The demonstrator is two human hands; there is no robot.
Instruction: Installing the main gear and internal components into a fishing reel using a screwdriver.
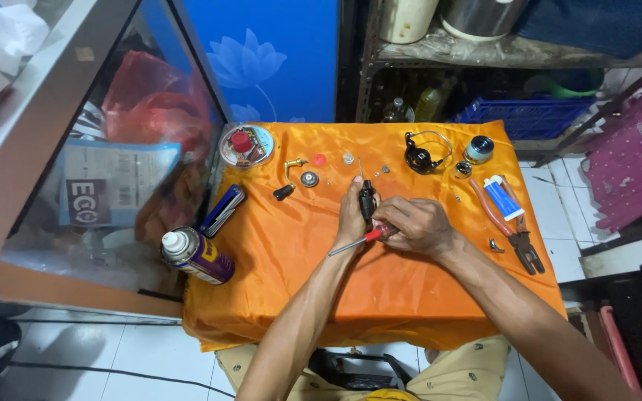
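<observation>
My left hand (351, 217) grips a small black part (366, 200) with a thin metal pin sticking up from it, held upright above the orange cloth (291, 260). My right hand (419, 225) is closed around a screwdriver (358, 240) with a red collar; its metal shaft points down and to the left under my left hand. Both hands meet near the middle of the cloth. Small loose parts lie just beyond them: a round washer (309, 179), a red cap (319, 159) and a black knob with a brass arm (286, 186).
A spray can (196, 255) lies at the cloth's left edge beside a dark folded tool (223, 210). A round tin (246, 145) sits at the back left. Red-handled pliers (513, 226), a blue tube (501, 197), a black part with a wire loop (420, 156) and a metal spool (478, 149) lie right.
</observation>
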